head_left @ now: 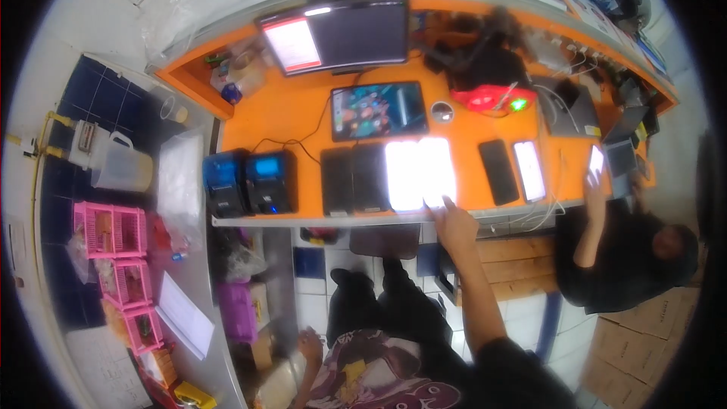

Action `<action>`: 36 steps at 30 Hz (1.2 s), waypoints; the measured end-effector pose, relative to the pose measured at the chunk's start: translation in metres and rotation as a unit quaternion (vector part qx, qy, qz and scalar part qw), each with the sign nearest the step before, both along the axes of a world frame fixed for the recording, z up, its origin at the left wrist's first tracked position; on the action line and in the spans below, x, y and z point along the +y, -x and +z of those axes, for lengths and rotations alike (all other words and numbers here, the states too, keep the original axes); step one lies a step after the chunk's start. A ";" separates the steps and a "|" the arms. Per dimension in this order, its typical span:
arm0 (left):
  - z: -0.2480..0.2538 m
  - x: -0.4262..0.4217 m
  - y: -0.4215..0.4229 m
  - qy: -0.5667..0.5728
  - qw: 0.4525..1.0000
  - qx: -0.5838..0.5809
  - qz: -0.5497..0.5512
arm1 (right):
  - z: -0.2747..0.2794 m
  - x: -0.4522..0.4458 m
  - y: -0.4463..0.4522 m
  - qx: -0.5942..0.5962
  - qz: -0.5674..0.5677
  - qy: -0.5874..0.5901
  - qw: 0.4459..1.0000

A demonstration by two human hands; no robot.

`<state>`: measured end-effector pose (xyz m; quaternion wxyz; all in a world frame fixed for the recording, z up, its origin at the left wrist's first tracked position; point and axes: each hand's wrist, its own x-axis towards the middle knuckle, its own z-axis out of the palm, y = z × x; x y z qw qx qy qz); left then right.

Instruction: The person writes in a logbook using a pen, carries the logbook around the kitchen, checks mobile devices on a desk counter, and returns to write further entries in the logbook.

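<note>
My right hand [457,231] reaches over the orange desk's front edge, index finger stretched out against the lower part of a glaring white-lit tablet screen [437,170]. Right beside that is another bright white screen [403,178]; the glare hides what both display. Two dark-screened tablets [338,182] lie to their left. Low by my side hangs my left hand [310,344], its fingers loosely apart with nothing visible in them, near the shelf under the metal counter.
On the desk [303,117] stand a monitor [337,34], a larger tablet [379,110], two small black-and-blue printers [271,182], a dark phone [497,172] and a lit phone [529,171]. A person [628,257] sits at right holding a phone [596,160]. Pink baskets [110,231] stand left.
</note>
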<state>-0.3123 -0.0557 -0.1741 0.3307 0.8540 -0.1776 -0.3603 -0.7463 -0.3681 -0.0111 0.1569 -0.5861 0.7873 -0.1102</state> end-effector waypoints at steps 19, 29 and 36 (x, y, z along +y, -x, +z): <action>0.016 -0.024 0.000 -0.002 1.000 -0.001 -0.027 | -0.220 0.187 -0.012 -0.208 0.046 -0.316 0.925; -0.055 0.006 -0.026 0.018 0.975 -0.131 -0.180 | -0.249 0.177 0.018 -0.224 -0.014 -0.308 0.924; 0.020 -0.044 0.003 -0.010 0.996 0.084 -0.038 | -0.217 0.149 0.005 -0.222 -0.083 -0.288 0.928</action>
